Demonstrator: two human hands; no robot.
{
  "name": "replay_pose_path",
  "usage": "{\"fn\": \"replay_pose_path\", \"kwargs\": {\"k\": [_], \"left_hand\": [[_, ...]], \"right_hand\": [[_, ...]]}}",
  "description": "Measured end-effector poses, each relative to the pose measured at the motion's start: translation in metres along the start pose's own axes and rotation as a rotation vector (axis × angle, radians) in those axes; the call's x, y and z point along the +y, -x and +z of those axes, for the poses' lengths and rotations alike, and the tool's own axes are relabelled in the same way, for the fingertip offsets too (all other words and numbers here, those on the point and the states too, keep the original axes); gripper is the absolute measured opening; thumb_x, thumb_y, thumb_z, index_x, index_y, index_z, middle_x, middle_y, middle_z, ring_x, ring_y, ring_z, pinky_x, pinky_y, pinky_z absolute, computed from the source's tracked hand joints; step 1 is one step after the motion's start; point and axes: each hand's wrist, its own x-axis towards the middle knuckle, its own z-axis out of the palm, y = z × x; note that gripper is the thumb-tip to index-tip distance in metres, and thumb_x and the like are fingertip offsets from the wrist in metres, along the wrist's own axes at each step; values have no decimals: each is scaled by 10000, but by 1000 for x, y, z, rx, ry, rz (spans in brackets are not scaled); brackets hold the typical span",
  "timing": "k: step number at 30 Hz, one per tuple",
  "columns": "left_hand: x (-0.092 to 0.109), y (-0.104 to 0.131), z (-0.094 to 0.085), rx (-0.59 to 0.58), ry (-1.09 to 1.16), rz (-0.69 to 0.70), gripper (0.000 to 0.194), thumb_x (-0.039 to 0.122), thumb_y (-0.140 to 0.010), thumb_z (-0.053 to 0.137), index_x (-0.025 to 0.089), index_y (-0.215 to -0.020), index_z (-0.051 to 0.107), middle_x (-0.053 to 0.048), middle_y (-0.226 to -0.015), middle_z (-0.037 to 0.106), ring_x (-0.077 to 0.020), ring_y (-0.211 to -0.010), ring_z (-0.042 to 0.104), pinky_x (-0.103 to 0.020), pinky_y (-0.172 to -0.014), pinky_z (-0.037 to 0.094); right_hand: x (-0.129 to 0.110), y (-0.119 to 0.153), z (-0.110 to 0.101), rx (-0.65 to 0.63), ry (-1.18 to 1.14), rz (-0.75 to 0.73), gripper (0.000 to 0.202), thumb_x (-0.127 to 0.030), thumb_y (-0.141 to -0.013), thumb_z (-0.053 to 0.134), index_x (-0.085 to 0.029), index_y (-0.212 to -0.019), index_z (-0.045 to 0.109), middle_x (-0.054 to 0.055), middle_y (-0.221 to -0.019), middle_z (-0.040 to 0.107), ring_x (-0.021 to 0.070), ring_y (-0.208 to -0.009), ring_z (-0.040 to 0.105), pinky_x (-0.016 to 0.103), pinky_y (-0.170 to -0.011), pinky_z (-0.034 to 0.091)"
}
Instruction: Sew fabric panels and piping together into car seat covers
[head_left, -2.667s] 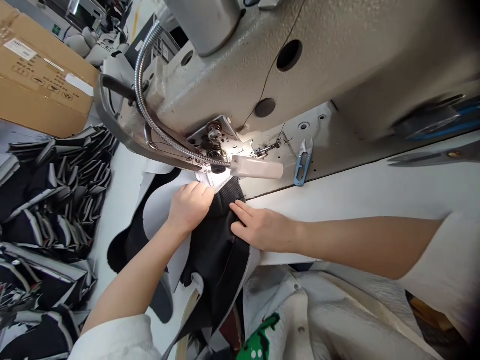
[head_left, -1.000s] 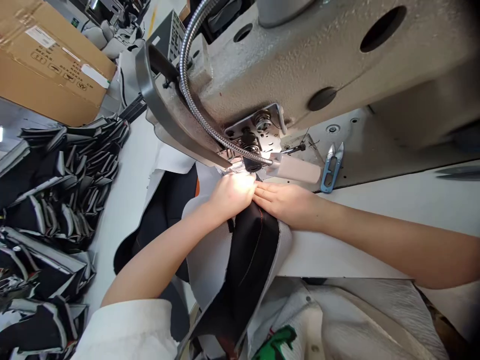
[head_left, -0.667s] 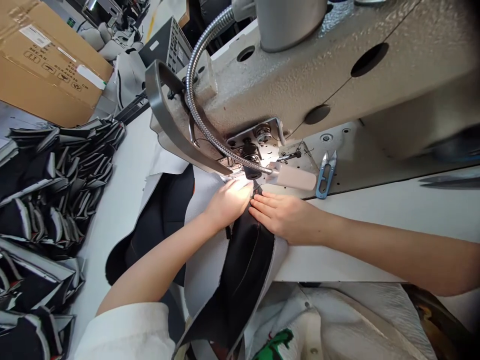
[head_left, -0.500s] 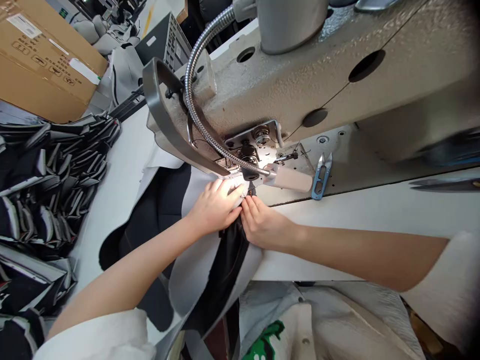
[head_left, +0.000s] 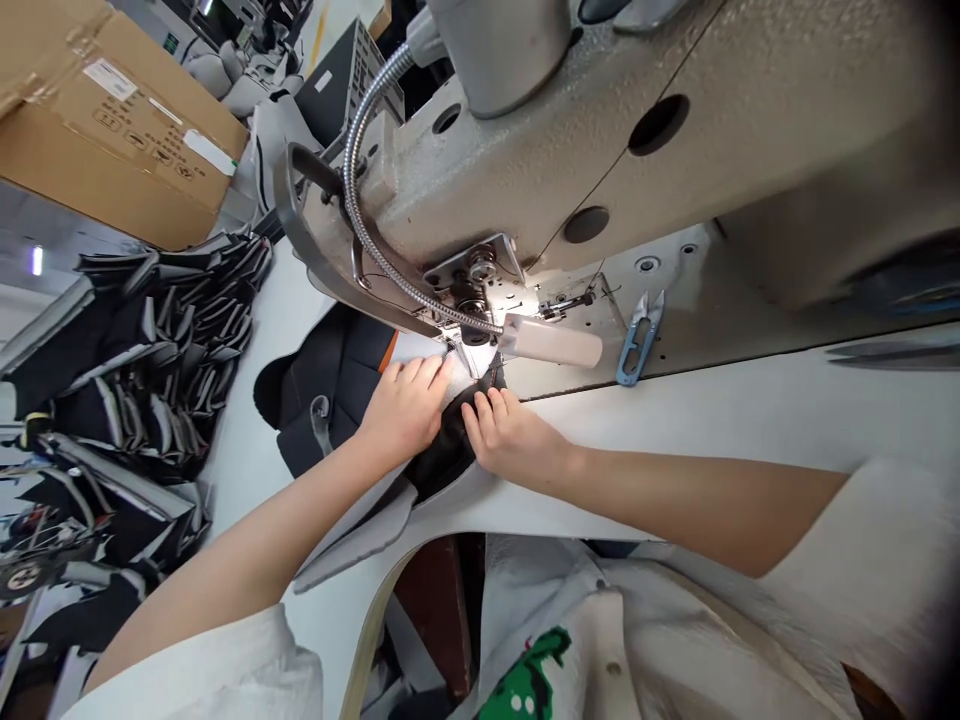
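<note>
A black fabric panel (head_left: 352, 362) with grey backing and a small orange strip lies under the head of a sewing machine (head_left: 570, 180). My left hand (head_left: 405, 408) is closed on the panel's pale edge, just left of the lit needle area; its thumb is mostly hidden. On the other side, my right hand (head_left: 517, 438) has its fingers bent onto the black edge close to the presser foot. A lamp with a pale tip (head_left: 551, 342) shines on the stitching spot. The needle itself is hard to make out.
Blue thread snips (head_left: 640, 338) lie on the machine bed at right, with dark scissors (head_left: 896, 352) farther right. Stacked black and grey fabric pieces (head_left: 172, 350) stand left of the white table (head_left: 712, 415). A cardboard box (head_left: 120, 130) is behind them.
The fabric panel has shifted and turned, its hanging part now up on the table and an orange strip exposed. My hands have moved slightly apart. The camera view has shifted.
</note>
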Motion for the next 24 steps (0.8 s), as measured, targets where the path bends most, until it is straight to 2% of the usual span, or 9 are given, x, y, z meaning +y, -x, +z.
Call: {"fn": "replay_pose_path", "kwargs": {"k": [5, 9, 12, 15, 18, 21, 24], "left_hand": [[11, 4, 6, -10, -74, -15, 629, 104, -775, 464, 74, -1394, 354, -192, -1266, 507, -289, -1079, 503, -391, -894, 391], [10, 4, 24, 93, -93, -72, 537, 128, -878, 367, 126, -1414, 344, -188, -1323, 484, -288, -1183, 457, -433, -991, 343], [1, 4, 32, 196, -60, -73, 483, 168, -931, 304, 148, -1410, 370, -194, -1270, 526, -273, -1201, 460, -439, -1016, 325], [-5, 2, 27, 210, -12, -17, 432, 182, -950, 286, 172, -1344, 465, -168, -1122, 601, -242, -1077, 542, -405, -952, 387], [-1, -2, 12, 179, 5, -16, 396, 169, -953, 279, 143, -1244, 547, -153, -954, 632, -229, -905, 589, -370, -814, 449], [7, -9, 0, 132, -24, -31, 378, 152, -944, 280, 135, -1127, 610, -123, -797, 626, -226, -790, 599, -326, -667, 448], [14, -17, -4, 74, -13, 19, 353, 138, -918, 303, 153, -1032, 637, -98, -753, 629, -218, -751, 610, -294, -597, 427]], "right_hand": [[2, 4, 1, 32, 6, -29, 322, -66, -866, 445, 54, -1107, 621, 291, -1070, 630, 329, -931, 663, 458, -772, 529], [4, 3, -1, 7, 1, -32, 323, -67, -864, 446, 53, -1111, 617, 292, -1085, 624, 318, -932, 662, 455, -788, 524], [4, 2, -2, -12, -1, -25, 323, -85, -873, 444, 45, -1110, 620, 283, -1080, 632, 314, -934, 660, 444, -783, 524], [4, 2, -3, -24, -24, -22, 322, -88, -876, 448, 48, -1119, 611, 290, -1096, 623, 304, -947, 655, 445, -799, 518], [5, 2, -2, -15, -37, -18, 322, -90, -878, 448, 46, -1123, 608, 292, -1117, 612, 303, -962, 648, 449, -810, 512], [5, 3, -1, -4, -45, -13, 331, -90, -885, 423, 45, -1123, 609, 288, -1124, 611, 305, -974, 643, 438, -802, 513], [5, 2, -2, -11, -68, 14, 339, -82, -883, 398, 51, -1110, 611, 286, -1090, 624, 308, -971, 638, 424, -771, 516]]}}
